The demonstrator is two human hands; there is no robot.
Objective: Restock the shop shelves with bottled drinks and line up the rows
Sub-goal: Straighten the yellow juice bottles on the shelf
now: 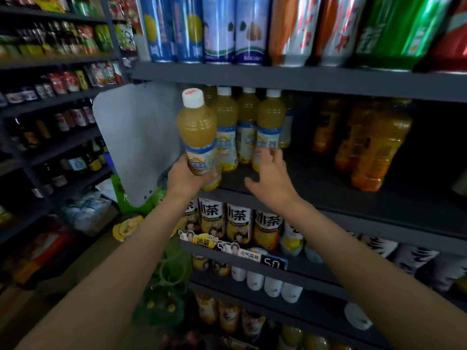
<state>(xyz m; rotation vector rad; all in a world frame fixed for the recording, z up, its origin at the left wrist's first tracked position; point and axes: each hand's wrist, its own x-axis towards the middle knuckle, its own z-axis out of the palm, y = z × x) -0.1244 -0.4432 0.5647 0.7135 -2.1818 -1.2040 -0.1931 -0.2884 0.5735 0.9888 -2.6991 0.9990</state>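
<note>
Restocking pale-yellow drinks, middle shelf [328,198].
Left hand [185,179] clamped round lower body of white-capped bottle [198,132], upright, at front edge, 9 o'clock of shelved row [249,127]. Right hand [271,178] with fingers [274,152] apart, tips touching the row's nearest bottle (label height). Orange bottles [374,145] well apart at 3 o'clock.

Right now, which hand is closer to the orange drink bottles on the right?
The right hand. It reaches into the shelf, fingers touching a yellow juice bottle, left of the orange drink bottles. The left hand is farther left, holding another yellow bottle.
</note>
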